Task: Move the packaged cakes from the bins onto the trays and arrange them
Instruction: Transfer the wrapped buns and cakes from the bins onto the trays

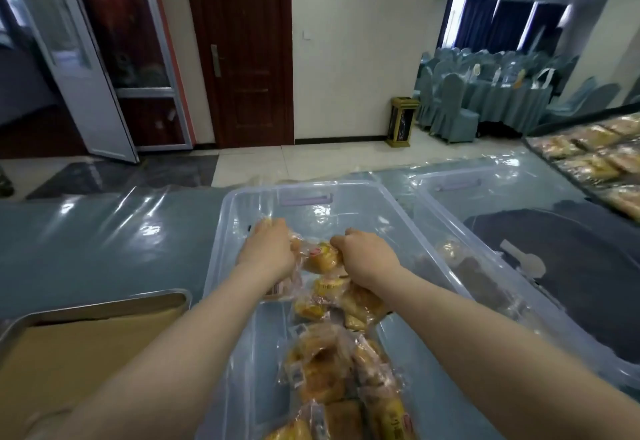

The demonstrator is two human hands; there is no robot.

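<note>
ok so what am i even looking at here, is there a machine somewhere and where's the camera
No machine here: the single picture comes from a camera worn on a person's head, looking down at their bare arms. The left hand and right hand both reach into a clear bin on a plastic-covered table and grip packaged cakes; more lie loose nearer the camera. A brown-lined metal tray sits at lower left, a second bin to the right, and filled trays at far right.

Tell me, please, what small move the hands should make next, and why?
Probably lift both hands out of the clear bin: the left hand and right hand each grip packaged cakes, and the paper-lined tray sits just left of it.
</note>
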